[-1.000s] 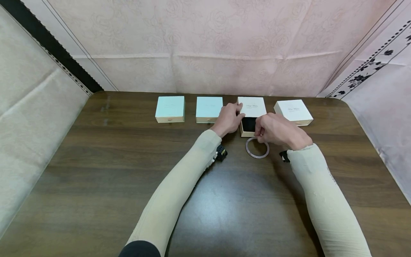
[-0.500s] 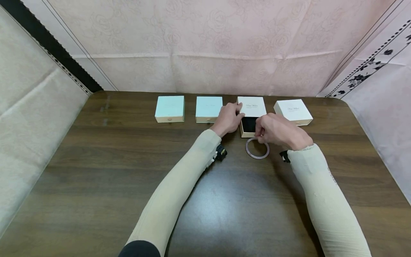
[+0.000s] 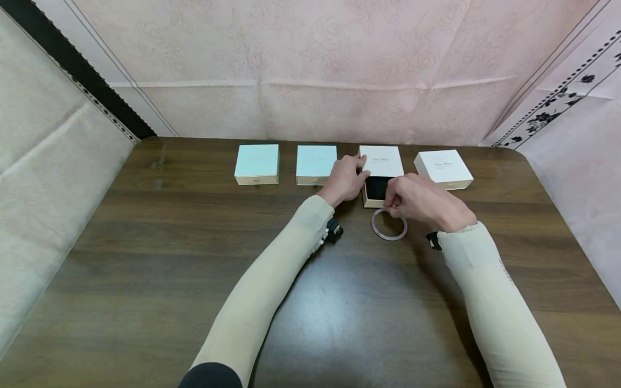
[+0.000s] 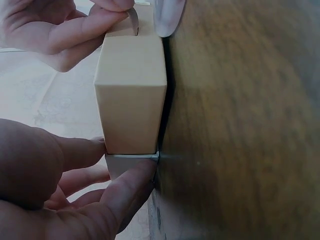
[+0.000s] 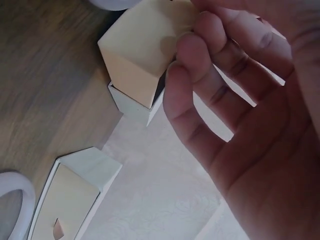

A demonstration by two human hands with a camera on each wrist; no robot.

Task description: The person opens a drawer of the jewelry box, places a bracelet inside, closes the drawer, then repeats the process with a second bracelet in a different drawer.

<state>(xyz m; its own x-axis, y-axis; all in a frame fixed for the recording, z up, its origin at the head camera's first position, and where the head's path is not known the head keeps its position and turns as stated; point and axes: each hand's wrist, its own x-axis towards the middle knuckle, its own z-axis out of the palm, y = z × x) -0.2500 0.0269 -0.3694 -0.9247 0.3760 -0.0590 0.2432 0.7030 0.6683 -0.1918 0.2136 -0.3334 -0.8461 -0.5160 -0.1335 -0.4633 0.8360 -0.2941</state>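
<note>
My left hand (image 3: 343,180) grips the outer sleeve of a white gift box (image 3: 381,160), with thumb and fingers on its opposite sides in the left wrist view. A cream drawer (image 4: 130,117) sticks partway out of the sleeve toward me, showing a black inside. At the drawer's front, my right hand (image 3: 427,199) pinches a small ribbon pull tab (image 4: 133,22). A pale lilac bangle (image 3: 389,237) lies on the table just before the drawer, partly behind the right fingers. Another pale bangle (image 5: 27,202) shows low in the right wrist view, hidden in the head view.
Two mint-green boxes (image 3: 257,164) (image 3: 316,164) stand shut on the left of the row. A second white box (image 3: 443,168) sits angled at the right end. All stand near the far edge of the wooden table (image 3: 194,258), before a pink curtain (image 3: 310,64).
The drawer has come out very slightly toward me. My right wrist and forearm have shifted a little to the right and nearer, while the left hand stays put.
</note>
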